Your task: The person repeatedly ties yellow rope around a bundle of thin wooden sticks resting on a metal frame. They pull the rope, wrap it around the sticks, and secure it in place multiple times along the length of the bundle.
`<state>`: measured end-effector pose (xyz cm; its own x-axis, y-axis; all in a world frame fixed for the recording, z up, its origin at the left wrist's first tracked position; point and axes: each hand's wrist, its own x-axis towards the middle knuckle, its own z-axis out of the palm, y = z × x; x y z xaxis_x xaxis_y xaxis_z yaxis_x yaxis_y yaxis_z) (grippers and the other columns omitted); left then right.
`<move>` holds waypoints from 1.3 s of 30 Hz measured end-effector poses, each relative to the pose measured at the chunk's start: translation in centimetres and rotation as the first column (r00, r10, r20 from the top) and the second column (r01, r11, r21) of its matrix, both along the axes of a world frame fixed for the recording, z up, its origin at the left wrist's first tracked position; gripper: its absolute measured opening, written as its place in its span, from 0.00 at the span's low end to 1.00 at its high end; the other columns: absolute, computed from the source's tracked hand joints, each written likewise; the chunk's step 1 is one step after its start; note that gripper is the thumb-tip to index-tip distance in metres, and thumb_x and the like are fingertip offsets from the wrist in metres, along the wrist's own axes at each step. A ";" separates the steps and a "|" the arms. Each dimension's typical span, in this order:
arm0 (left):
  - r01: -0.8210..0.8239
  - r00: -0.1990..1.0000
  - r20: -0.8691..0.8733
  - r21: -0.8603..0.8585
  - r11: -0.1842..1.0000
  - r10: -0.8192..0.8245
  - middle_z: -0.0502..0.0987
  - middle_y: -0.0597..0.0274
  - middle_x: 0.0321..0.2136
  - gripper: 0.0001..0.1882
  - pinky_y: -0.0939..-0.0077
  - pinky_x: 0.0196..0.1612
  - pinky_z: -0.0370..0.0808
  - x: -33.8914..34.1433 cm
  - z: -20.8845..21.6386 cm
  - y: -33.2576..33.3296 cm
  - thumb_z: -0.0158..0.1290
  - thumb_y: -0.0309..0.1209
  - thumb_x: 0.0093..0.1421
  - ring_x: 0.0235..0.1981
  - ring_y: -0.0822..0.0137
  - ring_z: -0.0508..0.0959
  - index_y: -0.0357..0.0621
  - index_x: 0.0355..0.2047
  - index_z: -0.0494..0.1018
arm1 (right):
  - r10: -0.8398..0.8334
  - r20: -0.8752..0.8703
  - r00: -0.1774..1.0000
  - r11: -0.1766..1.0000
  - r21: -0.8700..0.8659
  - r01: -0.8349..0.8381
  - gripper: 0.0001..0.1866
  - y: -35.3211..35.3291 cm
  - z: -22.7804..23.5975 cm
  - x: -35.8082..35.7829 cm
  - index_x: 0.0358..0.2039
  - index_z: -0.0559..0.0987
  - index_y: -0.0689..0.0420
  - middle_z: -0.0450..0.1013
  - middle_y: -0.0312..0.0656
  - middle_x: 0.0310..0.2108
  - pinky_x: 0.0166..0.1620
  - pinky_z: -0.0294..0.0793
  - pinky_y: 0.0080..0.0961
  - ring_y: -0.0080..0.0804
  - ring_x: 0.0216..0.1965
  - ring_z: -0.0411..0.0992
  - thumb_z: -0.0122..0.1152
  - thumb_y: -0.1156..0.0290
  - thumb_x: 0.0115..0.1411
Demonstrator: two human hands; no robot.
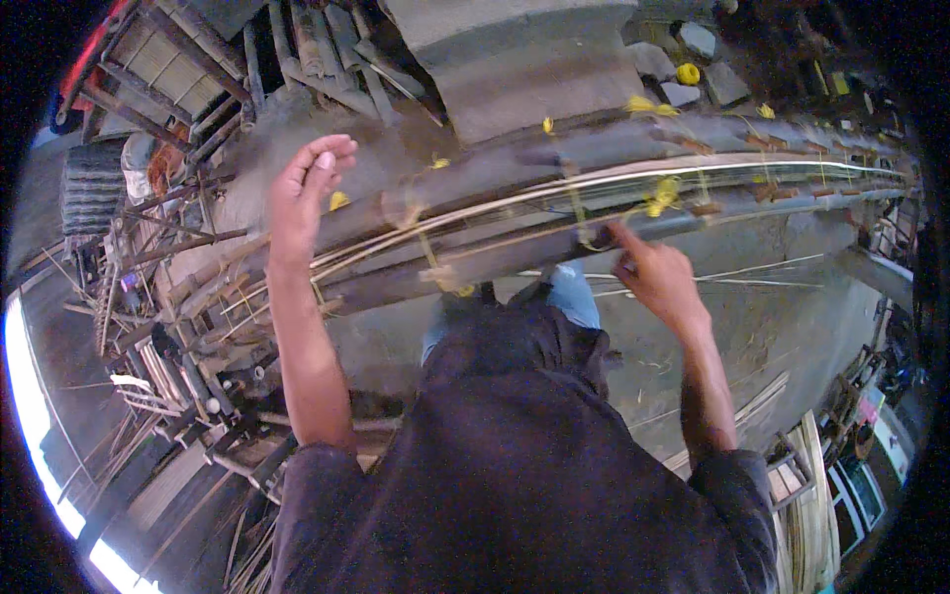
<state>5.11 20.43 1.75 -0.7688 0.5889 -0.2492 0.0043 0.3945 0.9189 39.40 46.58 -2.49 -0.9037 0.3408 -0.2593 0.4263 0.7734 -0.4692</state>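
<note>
Dark shirt: nearest my view, the wearer's shirt (pixel 475 465) fills the lower middle, and a patch of blue jeans (pixel 572 295) shows beyond its hem.
Left hand: I see the left hand (pixel 309 188) raised over the left part of the pole frame, fingers half curled; I cannot tell whether a thin cord is pinched there.
Right hand: the right hand (pixel 658 277) points its index finger at the near pole (pixel 534 253), beside a cord tie; the other fingers fold in. Blur keeps me from telling whether the fingertip touches or whether anything is gripped.
Pole frame: it lies crosswise in front of the wearer, its near pole and far pole (pixel 495 164) running side by side.
Handling of poles: I judge them stiff, rather heavy and awkwardly long; I would take hold on bare wood between ties.
Pale strips: these strips (pixel 633 172) run lengthwise between the poles. They look light and springy, perhaps prone to splitting, so I would hold them flat, near a tie.
Yellow cords: the cords (pixel 661 198) look soft and limp; a fingertip pinch at a loose end suits them.
Behind: a pale slab (pixel 524 89), then a small yellow roll (pixel 688 73) among stones.
</note>
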 end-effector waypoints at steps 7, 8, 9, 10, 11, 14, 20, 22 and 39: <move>-0.029 0.999 -0.043 0.081 0.996 0.032 0.79 0.64 0.40 0.13 0.78 0.46 0.69 -2.1 -0.8 -11.8 0.47 0.35 0.67 0.44 0.73 0.76 0.43 0.45 0.75 | -0.711 0.111 0.694 0.686 -0.103 0.720 0.25 -12.4 -0.5 5.9 0.58 0.69 0.51 0.76 0.42 0.21 0.26 0.71 0.32 0.31 0.20 0.73 0.60 0.68 0.59; -0.061 0.998 -0.017 0.085 0.995 0.062 0.79 0.64 0.39 0.12 0.79 0.46 0.70 -1.9 -0.5 -13.0 0.47 0.34 0.66 0.42 0.74 0.76 0.42 0.45 0.75 | -0.724 -0.039 0.688 0.688 0.020 0.725 0.25 -16.0 -1.0 4.7 0.58 0.69 0.50 0.76 0.42 0.22 0.26 0.71 0.32 0.31 0.20 0.73 0.60 0.68 0.59; -0.073 0.997 0.003 0.092 0.993 0.073 0.79 0.64 0.39 0.12 0.79 0.46 0.70 -2.1 -0.4 -14.1 0.47 0.33 0.66 0.41 0.74 0.76 0.42 0.45 0.75 | -0.714 -0.035 0.699 0.699 -0.083 0.710 0.25 -19.4 -1.6 2.9 0.57 0.70 0.50 0.75 0.42 0.22 0.26 0.72 0.31 0.30 0.20 0.72 0.60 0.68 0.59; -0.085 0.996 0.021 0.105 0.991 0.084 0.79 0.64 0.38 0.12 0.79 0.46 0.70 -2.4 -0.5 -14.9 0.47 0.33 0.66 0.41 0.74 0.75 0.41 0.45 0.75 | -0.703 -0.039 0.710 0.704 -0.182 0.687 0.24 -22.7 -1.9 0.5 0.57 0.70 0.50 0.75 0.42 0.21 0.27 0.72 0.31 0.30 0.20 0.72 0.60 0.68 0.59; -0.102 0.995 0.036 0.115 0.988 0.098 0.79 0.64 0.38 0.12 0.79 0.46 0.70 -2.6 -0.6 -15.6 0.47 0.33 0.66 0.40 0.74 0.75 0.41 0.45 0.75 | -0.514 -0.020 0.858 0.842 -0.205 0.500 0.23 -24.8 -1.6 -3.2 0.56 0.72 0.50 0.73 0.41 0.20 0.29 0.73 0.28 0.28 0.21 0.72 0.60 0.69 0.59; -0.105 0.994 0.033 0.118 0.987 0.102 0.79 0.64 0.37 0.12 0.79 0.46 0.70 -2.9 0.1 -14.8 0.48 0.33 0.66 0.39 0.74 0.75 0.40 0.44 0.75 | -0.596 0.177 0.783 0.413 -0.768 0.489 0.16 -27.1 -2.4 -15.2 0.49 0.74 0.58 0.72 0.38 0.19 0.24 0.67 0.26 0.24 0.19 0.69 0.59 0.68 0.61; 0.055 0.998 -0.054 0.190 0.980 -0.046 0.79 0.62 0.37 0.13 0.77 0.46 0.71 -2.7 1.7 -15.1 0.48 0.33 0.66 0.40 0.73 0.76 0.36 0.43 0.74 | -0.729 0.467 0.500 -0.190 -0.841 0.507 0.10 -27.1 -3.7 -13.3 0.27 0.69 0.57 0.59 0.32 0.16 0.20 0.56 0.24 0.22 0.17 0.59 0.49 0.64 0.61; 0.031 0.999 -0.018 0.183 0.983 -0.028 0.79 0.62 0.36 0.13 0.74 0.43 0.73 -1.4 1.3 -14.9 0.51 0.33 0.64 0.38 0.71 0.78 0.38 0.44 0.75 | -0.739 0.352 0.575 0.107 -0.780 0.616 0.15 -26.6 -5.4 -6.3 0.25 0.67 0.51 0.52 0.26 0.15 0.18 0.47 0.17 0.15 0.15 0.49 0.41 0.59 0.68; 0.370 0.590 -0.501 -0.530 0.763 -0.634 0.79 0.59 0.29 0.05 0.59 0.30 0.79 3.8 -4.5 -4.0 0.55 0.30 0.51 0.31 0.54 0.81 0.47 0.30 0.75 | -0.284 0.283 0.916 0.511 -0.764 0.395 0.11 -20.6 -8.2 -5.0 0.35 0.79 0.63 0.76 0.36 0.36 0.45 0.69 0.21 0.23 0.38 0.71 0.59 0.68 0.61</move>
<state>8.93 16.47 -2.71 -0.4141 0.9050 -0.0972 0.8083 0.4147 0.4180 34.36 26.00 -10.64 -0.7121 0.2208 -0.6665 0.6616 -0.1064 -0.7422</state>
